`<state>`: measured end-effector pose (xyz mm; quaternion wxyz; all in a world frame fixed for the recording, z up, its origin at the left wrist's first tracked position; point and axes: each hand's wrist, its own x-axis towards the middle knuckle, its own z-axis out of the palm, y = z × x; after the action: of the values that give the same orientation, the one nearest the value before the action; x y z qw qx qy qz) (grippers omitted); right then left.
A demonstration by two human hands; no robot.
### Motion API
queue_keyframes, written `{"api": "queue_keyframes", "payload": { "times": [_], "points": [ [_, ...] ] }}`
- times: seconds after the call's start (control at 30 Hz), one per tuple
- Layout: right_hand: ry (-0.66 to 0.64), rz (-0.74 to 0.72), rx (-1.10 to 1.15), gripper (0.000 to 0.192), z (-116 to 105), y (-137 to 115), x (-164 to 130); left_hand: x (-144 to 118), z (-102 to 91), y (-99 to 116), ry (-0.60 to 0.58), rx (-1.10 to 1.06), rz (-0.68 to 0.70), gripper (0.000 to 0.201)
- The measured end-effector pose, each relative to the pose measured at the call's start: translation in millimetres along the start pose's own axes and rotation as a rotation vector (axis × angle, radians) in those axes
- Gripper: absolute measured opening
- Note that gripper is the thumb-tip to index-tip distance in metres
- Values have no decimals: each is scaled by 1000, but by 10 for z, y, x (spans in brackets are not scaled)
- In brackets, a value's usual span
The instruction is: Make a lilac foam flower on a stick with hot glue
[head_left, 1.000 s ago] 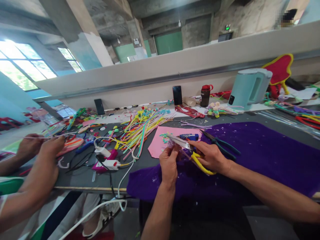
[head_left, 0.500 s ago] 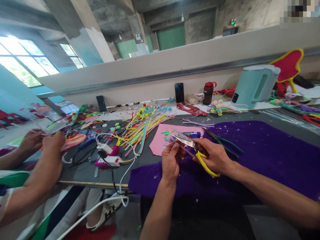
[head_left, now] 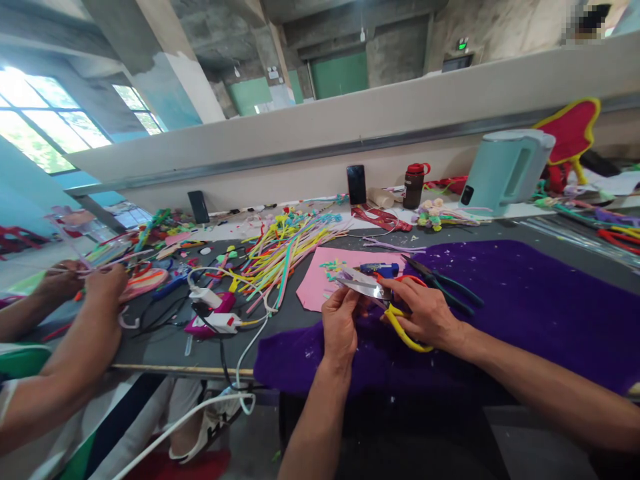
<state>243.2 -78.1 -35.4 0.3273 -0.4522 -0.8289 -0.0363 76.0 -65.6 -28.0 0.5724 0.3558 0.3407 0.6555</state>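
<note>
Scissors sit in the right hand, its fingers curled round the handles; the blades cross just past the left hand, whose fingers pinch a lilac piece, half hidden from me, above the bench, near a pink sheet.

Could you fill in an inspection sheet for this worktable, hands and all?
Surface: dark table, purple cloth flecked with bits, pink sheet.
Job's things: scissors; lilac piece, partly hidden.
Clutter: heaped colored strips; pliers near the right hand.
Hands: left hand pinches the lilac piece; right hand grips the scissors.
Cables: white cable hangs over the table's edge.
Surroundings: kettle, bottle, co-worker's hands at left.
</note>
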Motion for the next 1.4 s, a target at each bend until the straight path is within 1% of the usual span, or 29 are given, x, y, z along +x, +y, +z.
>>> {"api": "queue_keyframes", "payload": {
  "times": [0.2, 0.33, 0.5, 1.03, 1.4],
  "points": [
    [-3, 13, 11, 55, 15, 11, -3, -16, -6, -20, -13, 90, 61, 18],
    [1, 16, 19, 57, 36, 24, -8, -24, -5, -24, -4, 117, 68, 19],
    [-10, 23, 17, 61, 41, 26, -19, -25, -2, -18, -8, 118, 76, 19],
    [-9, 15, 6, 57, 28, 21, -8, -27, -1, -8, 15, 122, 69, 20],
    [-20, 19, -9, 59, 31, 34, -9, -29, -6, -17, 16, 122, 93, 15]
  ]
}}
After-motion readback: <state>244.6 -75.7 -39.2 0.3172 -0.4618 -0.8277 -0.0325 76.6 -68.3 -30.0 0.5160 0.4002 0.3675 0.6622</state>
